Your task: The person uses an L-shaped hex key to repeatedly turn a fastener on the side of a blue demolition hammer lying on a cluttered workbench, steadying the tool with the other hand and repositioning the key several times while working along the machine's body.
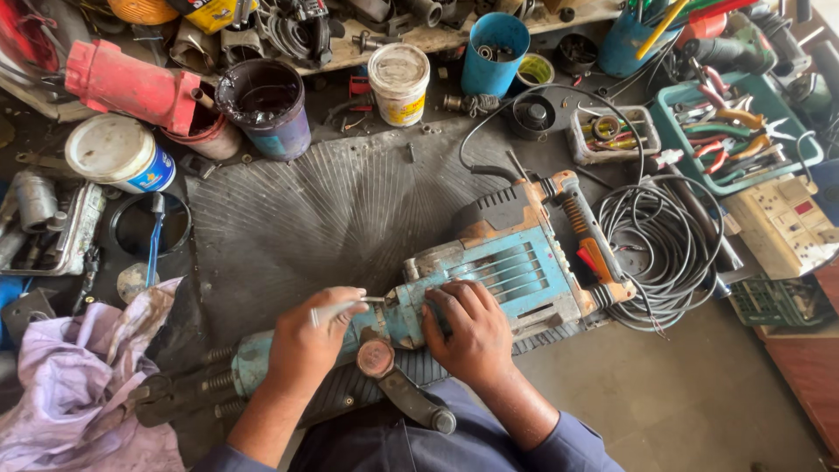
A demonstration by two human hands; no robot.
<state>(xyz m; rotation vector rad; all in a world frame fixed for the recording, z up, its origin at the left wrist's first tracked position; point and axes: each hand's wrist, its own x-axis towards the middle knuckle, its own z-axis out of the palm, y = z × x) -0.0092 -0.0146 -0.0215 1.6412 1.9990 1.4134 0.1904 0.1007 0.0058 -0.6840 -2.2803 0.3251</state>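
A blue demolition hammer (489, 280) lies on its side across a ribbed black mat (306, 210) on the cluttered bench (699, 393), its orange-trimmed handle toward the coiled black cable (664, 245). The left hand (306, 336) has its grip pressed shut around a slim metal tool (336, 309), the tip aimed at a point on the housing near the middle of the body. The right hand (472, 332) lies flat on the casing with fingers spread, bracing it and pinching nothing.

Risks, as I judge them: the tip could skid off the greasy metal and jab the right hand, since the two sit close together. The body is rounded and resting on its side (only that palm steadies it), so a hard push might roll it. The side handle (406, 393) juts toward the person's lap and could catch a sleeve. Any small part freed here could vanish into the mat's ribs or beside the crumpled lilac rag (79, 385).
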